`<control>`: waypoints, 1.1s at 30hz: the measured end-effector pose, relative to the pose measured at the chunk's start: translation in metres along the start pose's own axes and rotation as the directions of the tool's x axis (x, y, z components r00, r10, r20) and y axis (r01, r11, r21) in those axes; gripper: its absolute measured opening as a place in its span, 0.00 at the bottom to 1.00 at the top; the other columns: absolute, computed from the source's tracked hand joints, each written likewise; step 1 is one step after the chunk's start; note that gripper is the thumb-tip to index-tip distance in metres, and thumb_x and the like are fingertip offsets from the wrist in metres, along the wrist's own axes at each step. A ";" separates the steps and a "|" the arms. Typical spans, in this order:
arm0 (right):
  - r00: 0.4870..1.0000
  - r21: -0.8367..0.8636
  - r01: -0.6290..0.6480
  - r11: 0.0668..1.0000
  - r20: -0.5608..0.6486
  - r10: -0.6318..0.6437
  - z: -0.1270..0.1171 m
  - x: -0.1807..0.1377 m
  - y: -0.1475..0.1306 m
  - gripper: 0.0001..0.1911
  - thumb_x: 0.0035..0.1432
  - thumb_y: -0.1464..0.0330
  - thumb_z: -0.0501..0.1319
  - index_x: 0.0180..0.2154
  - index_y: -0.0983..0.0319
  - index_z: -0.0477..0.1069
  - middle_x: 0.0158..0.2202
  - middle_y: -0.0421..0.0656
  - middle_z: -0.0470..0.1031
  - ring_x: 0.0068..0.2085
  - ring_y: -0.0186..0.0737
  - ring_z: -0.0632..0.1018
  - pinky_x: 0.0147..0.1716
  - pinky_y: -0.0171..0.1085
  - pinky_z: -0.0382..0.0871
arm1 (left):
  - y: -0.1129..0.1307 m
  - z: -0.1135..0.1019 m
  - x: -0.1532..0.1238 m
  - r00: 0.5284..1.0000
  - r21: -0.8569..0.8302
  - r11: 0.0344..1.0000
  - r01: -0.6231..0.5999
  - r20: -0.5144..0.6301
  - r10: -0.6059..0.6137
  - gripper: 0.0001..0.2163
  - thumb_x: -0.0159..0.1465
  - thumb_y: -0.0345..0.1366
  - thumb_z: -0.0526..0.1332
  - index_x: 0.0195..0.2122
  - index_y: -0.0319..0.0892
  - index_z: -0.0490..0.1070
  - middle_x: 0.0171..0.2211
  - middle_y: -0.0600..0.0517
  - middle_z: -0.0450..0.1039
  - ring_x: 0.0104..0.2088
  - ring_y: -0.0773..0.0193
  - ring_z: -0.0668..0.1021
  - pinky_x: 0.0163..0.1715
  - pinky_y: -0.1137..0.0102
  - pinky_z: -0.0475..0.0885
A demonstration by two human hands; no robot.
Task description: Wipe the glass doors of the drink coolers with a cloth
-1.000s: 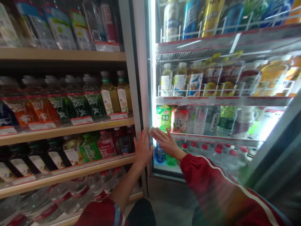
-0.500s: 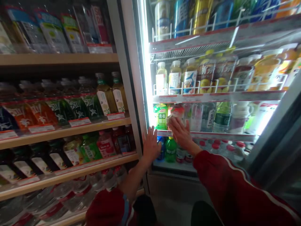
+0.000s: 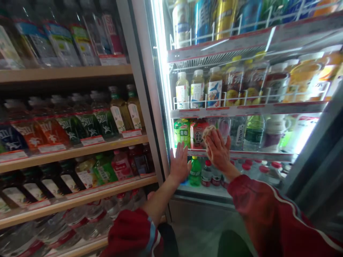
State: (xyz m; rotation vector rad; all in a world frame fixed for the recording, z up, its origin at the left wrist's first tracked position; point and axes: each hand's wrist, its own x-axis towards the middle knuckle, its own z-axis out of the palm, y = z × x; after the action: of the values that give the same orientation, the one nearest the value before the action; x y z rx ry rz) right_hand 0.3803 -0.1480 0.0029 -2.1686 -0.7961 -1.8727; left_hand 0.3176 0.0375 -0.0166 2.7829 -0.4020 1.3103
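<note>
My right hand (image 3: 218, 151) presses a crumpled pale cloth (image 3: 209, 131) against the glass door of a lit drinks fridge, its fingers over the cloth. Behind the glass, close to it, stand a red-labelled bottle (image 3: 197, 134) and a green-labelled bottle (image 3: 182, 132). My left hand (image 3: 180, 165) lies lower and to the left, fingers spread and palm toward the glass near the door's left edge. It holds nothing. A green bottle (image 3: 195, 171) shows just right of it on the bottom shelf.
To the left, a wooden shelf unit (image 3: 77, 148) carries rows of bottles, right beside the fridge frame (image 3: 150, 89). Higher fridge shelves hold cans (image 3: 202, 19) and tea bottles (image 3: 214, 87). My knees are below, in front of the fridge's base (image 3: 198, 214).
My right hand has slid the cloth to the right across the glass, uncovering the red-labelled bottle. My left hand has shifted slightly right. The view has moved a little.
</note>
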 end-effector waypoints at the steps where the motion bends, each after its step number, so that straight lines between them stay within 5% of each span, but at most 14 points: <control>1: 1.000 0.004 0.010 1.000 0.005 -0.010 -0.001 -0.002 -0.001 0.25 0.60 0.72 0.55 0.60 0.62 0.60 0.65 0.51 0.56 0.68 0.43 0.48 0.65 0.53 0.34 | 0.002 0.001 0.001 1.000 0.002 1.000 -0.008 -0.001 0.008 0.31 0.60 0.34 0.57 0.64 0.36 0.49 0.66 0.37 0.51 0.67 0.50 0.50 0.63 0.45 0.48; 6: 0.989 0.056 0.099 0.994 0.102 -0.104 -0.003 -0.015 -0.003 0.27 0.59 0.75 0.55 0.60 0.60 0.60 0.63 0.48 0.61 0.68 0.41 0.49 0.66 0.53 0.36 | 0.007 0.004 0.005 0.998 0.005 0.998 -0.059 -0.029 0.059 0.30 0.60 0.33 0.58 0.63 0.35 0.51 0.65 0.36 0.52 0.67 0.51 0.51 0.63 0.47 0.50; 12: 0.998 0.007 -0.035 0.999 -0.056 0.036 -0.003 -0.003 0.013 0.32 0.59 0.74 0.55 0.64 0.59 0.52 0.67 0.49 0.51 0.68 0.45 0.51 0.65 0.54 0.37 | 0.014 0.009 0.012 0.996 -0.002 0.998 -0.070 -0.048 0.070 0.30 0.60 0.33 0.56 0.63 0.35 0.51 0.65 0.37 0.53 0.67 0.49 0.52 0.62 0.46 0.49; 18: 0.994 0.044 0.029 0.999 0.108 -0.033 -0.008 -0.021 0.011 0.31 0.59 0.74 0.54 0.63 0.58 0.54 0.65 0.48 0.56 0.67 0.44 0.53 0.65 0.54 0.37 | 0.025 0.009 0.019 0.981 -0.029 0.983 -0.181 -0.070 0.179 0.29 0.62 0.33 0.54 0.64 0.37 0.49 0.65 0.39 0.54 0.67 0.53 0.52 0.64 0.49 0.44; 25: 0.991 -0.052 -0.117 0.992 -0.072 0.114 -0.015 -0.007 0.036 0.33 0.60 0.73 0.54 0.65 0.57 0.49 0.67 0.49 0.51 0.67 0.46 0.52 0.65 0.55 0.40 | 0.035 0.006 0.034 0.979 -0.041 0.982 -0.183 -0.100 0.178 0.27 0.62 0.33 0.54 0.63 0.37 0.53 0.65 0.40 0.54 0.67 0.54 0.51 0.65 0.50 0.41; 30: 0.999 -0.025 -0.047 0.999 0.019 0.047 -0.019 -0.019 0.033 0.31 0.60 0.74 0.54 0.64 0.58 0.53 0.65 0.49 0.57 0.67 0.43 0.53 0.65 0.54 0.38 | 0.039 0.011 0.031 0.983 -0.048 0.983 -0.179 -0.059 0.176 0.27 0.61 0.32 0.55 0.62 0.38 0.55 0.64 0.41 0.57 0.67 0.53 0.53 0.65 0.49 0.41; 33: 0.996 -0.046 -0.087 0.995 -0.023 0.086 -0.022 -0.021 0.044 0.31 0.60 0.73 0.54 0.64 0.58 0.52 0.66 0.49 0.55 0.67 0.44 0.53 0.65 0.53 0.38 | 0.039 0.012 0.031 0.979 -0.043 0.981 -0.190 -0.077 0.186 0.27 0.60 0.32 0.56 0.62 0.37 0.55 0.63 0.40 0.57 0.66 0.52 0.53 0.65 0.48 0.41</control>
State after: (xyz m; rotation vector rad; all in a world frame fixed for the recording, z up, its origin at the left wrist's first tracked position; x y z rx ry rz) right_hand 0.3813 -0.2013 -0.0030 -2.1700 -0.6497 -1.8868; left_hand 0.3360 -0.0082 -0.0039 2.7024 -0.6994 1.4110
